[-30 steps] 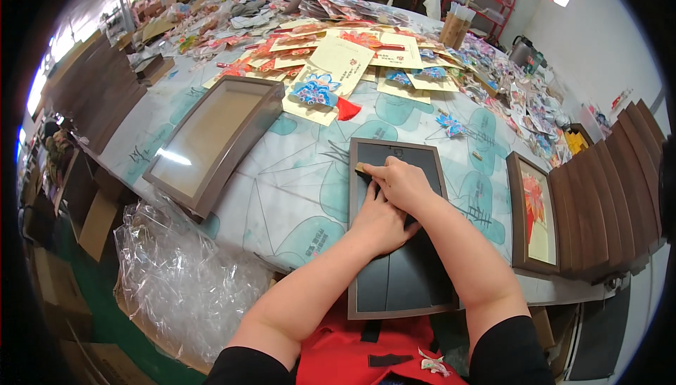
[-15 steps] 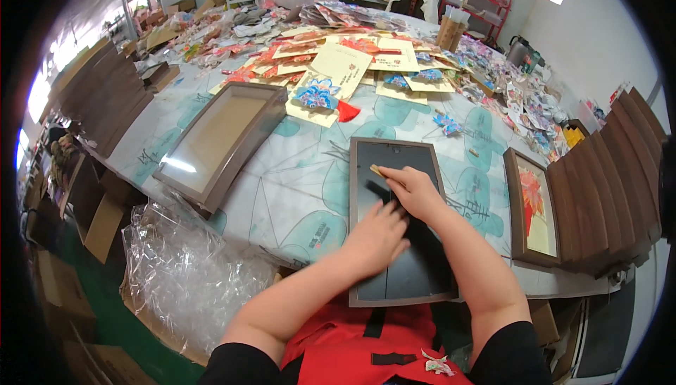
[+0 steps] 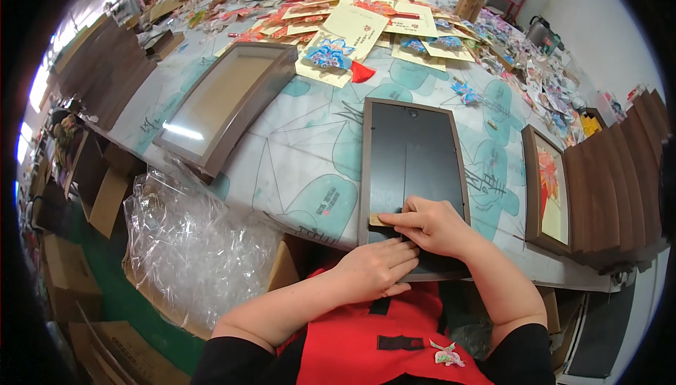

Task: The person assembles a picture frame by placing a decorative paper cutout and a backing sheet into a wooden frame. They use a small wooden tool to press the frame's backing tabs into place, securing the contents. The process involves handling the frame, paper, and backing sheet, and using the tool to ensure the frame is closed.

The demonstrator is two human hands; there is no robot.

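A brown picture frame [image 3: 461, 174] lies face down before me, its black backing board [image 3: 422, 149] showing. My right hand [image 3: 433, 226] pinches a small flat tan piece [image 3: 382, 221] against the backing, close to the frame's left side. Just nearer to me, my left hand [image 3: 377, 269] rests with fingers stretched over the lower part of the board. The ends of its fingers lie under or beside my right hand.
Left stands a glazed brown box frame [image 3: 225, 110]. Tan cards with paper flowers [image 3: 348, 33] heap at the back. A frame with a red flower [image 3: 549, 181] leans by stacked brown frames [image 3: 612, 188] at right. Crumpled clear plastic [image 3: 190, 244] fills a carton below left.
My right hand has moved with the tan piece from the frame's far end down toward its near left side. My left hand has moved nearer to me. The whole view has shifted.
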